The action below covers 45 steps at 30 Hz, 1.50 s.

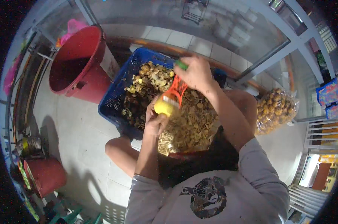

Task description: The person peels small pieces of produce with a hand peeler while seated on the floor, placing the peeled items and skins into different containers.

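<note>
My left hand (155, 120) is closed around a yellow peeled potato (165, 107), its pale flesh facing up. In my right hand (196, 74) is a peeler with a green handle end (181, 65) and an orange forked head (179, 86). The peeler's head reaches down to the potato's upper side, and its blade appears to touch it. Both hands are over a blue crate (114, 86), where brown and yellow peelings (154, 79) fill the far left part. Below my hands, a wide heap of pale brown peelings or slices (191, 128) lies between my legs.
At the far left stands a large red bucket (98, 80). A smaller red bucket (49, 177) is at the lower left. To my right, a clear plastic bag (277, 110) holds many round brown potatoes. A glass-panelled metal frame (266, 56) runs behind the crate.
</note>
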{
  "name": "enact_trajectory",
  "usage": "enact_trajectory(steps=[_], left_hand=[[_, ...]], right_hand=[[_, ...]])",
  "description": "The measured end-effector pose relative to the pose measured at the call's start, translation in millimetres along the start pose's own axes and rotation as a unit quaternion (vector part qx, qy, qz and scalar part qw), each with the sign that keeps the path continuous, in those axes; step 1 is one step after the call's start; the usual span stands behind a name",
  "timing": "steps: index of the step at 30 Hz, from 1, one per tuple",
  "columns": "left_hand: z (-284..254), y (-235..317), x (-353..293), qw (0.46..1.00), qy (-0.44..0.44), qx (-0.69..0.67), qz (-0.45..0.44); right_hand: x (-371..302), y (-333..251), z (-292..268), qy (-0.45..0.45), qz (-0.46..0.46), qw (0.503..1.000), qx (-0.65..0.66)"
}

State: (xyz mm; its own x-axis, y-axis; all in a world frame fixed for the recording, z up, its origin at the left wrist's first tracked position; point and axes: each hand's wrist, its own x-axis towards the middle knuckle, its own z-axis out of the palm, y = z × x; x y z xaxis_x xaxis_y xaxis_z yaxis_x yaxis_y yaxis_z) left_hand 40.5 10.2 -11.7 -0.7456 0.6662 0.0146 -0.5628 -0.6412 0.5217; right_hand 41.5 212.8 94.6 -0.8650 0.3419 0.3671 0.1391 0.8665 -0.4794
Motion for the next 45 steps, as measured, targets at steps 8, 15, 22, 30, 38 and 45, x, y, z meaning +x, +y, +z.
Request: enact_trajectory(steps=[8,15,22,30,38,45], left_hand=[[18.0,13.1,4.7,1.000,-0.020,0.006,-0.010],[11.0,12.7,3.0,0.990,-0.138,-0.019,-0.021],[21.0,9.4,1.7,0.996,0.017,0.075,0.043],[16.9,12.6,4.2,0.993,-0.090,-0.060,-0.055],[18.9,8.0,3.1,0.998,-0.059,-0.004,-0.002],[6.1,5.2,4.1,0.996,0.020,0.077,0.037]], right_hand=[[-3.3,-9.3,-3.2,-0.035,0.041,0.997,0.053],[17.2,32.7,-0.3,-0.007,0.062,0.998,0.025],[-10.6,-17.1,-7.9,0.023,-0.083,0.996,-0.004],[7.3,11.8,6.2,-0.047,0.122,0.986,0.105],[12.6,40.2,9.2,-0.026,0.091,0.995,0.014],[-6.5,-27.9,-18.3,-0.035,-0.024,0.999,-0.031]])
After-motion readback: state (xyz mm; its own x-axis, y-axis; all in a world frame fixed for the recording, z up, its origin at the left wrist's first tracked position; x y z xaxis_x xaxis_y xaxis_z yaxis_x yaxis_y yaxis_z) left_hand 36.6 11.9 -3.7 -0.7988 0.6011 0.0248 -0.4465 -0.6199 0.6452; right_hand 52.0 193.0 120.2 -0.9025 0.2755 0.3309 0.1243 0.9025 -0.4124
